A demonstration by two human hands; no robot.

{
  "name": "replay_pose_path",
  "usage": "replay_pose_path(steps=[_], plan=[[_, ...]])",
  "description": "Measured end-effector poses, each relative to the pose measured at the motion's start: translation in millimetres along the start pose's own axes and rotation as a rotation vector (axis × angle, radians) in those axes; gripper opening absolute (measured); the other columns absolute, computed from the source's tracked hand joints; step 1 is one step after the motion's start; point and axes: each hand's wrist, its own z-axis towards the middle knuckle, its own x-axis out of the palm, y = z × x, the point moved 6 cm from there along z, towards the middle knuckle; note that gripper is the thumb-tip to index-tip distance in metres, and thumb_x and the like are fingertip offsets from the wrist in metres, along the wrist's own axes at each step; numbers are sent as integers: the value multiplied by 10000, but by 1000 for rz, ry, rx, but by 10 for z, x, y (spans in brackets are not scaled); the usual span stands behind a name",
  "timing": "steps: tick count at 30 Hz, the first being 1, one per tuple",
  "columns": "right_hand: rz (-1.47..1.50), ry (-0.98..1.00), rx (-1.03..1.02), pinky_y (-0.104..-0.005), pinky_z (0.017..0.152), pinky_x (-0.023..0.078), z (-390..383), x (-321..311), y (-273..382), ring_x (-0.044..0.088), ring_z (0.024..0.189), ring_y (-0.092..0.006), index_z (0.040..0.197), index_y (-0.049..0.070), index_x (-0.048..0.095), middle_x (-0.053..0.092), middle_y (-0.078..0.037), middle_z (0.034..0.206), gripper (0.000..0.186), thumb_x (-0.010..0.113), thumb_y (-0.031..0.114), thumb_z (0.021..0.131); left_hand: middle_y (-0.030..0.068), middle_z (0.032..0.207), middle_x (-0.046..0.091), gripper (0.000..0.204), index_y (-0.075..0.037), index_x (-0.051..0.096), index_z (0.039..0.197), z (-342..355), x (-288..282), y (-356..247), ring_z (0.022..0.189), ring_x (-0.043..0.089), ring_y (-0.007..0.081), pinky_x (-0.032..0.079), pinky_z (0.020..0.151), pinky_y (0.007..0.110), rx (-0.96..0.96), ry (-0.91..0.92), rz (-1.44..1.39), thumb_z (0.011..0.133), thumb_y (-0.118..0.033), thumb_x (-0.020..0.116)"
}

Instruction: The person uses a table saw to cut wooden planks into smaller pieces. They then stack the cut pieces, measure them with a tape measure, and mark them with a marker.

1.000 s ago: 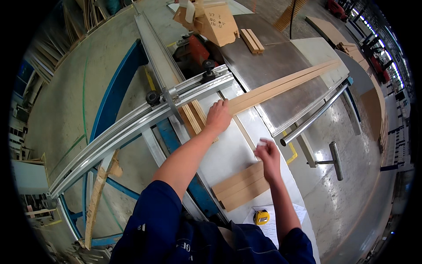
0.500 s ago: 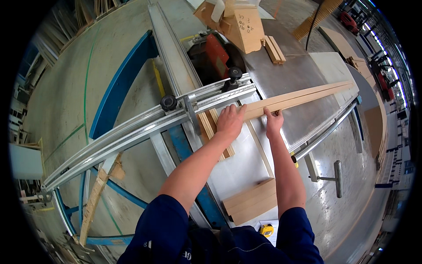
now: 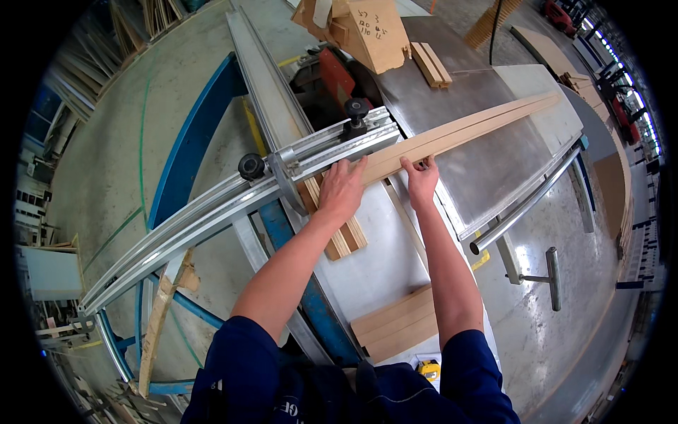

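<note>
Strips of pale wood, long and thin [image 3: 459, 131], lie bundled across the grey steel saw table [image 3: 487, 162], their near ends butted against the silver aluminium crosscut fence [image 3: 332, 152]. The left hand [image 3: 340, 192] lies flat and spread over those near ends, gripping nothing, just pressing down beside the fence. The right hand [image 3: 421, 182] pinches the bundle's edge with curled fingers, a little further along. To do this well, I judge, the strips should sit flush against the fence with ends aligned, both hands well clear of the red blade guard [image 3: 332, 74]. Short wooden offcuts [image 3: 342, 237] lie under the left wrist, and wider pale boards [image 3: 395, 325] rest nearer the body.
</note>
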Motion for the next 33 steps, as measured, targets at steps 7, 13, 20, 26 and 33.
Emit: replay_pose_path(steps=[7,13,20,26,33], plan=[[-26,-5,-36,-321,795,591,71,16,-113,752,855,-187,1303,-121,564,753,-177,1096,594,858,47,815,183,1336,576,624,-117,614,1461,-44,-48,-89,1287,541,374,453,1101,460,-51,-48,-15,859,-105,776],[-36,7,-24,-328,788,599,65,111,-79,762,891,-218,1362,-152,530,736,-192,1079,691,875,80,811,147,1236,590,437,-34,657,1353,-229,-101,-192,1202,562,336,478,1054,446,162,-333,182,917,-65,642],[-84,1,-31,-340,785,591,88,93,-87,757,870,-218,1380,-177,506,738,-206,1055,766,901,139,804,157,1188,587,319,24,659,1194,-170,-34,-184,1178,560,349,492,1016,444,106,-274,127,881,0,602],[-65,145,80,-301,926,545,82,67,-57,712,1068,-192,1429,-85,495,695,-155,1302,707,868,104,859,172,1102,567,193,19,625,1047,-70,-7,-152,1089,560,357,495,970,456,59,-321,126,856,27,598],[9,242,105,-307,927,550,125,-222,-135,695,1110,-196,1490,-62,468,618,-178,1405,745,846,47,858,185,1058,567,145,26,608,1003,-107,92,-297,1031,557,355,502,946,457,33,-280,111,861,21,580]])
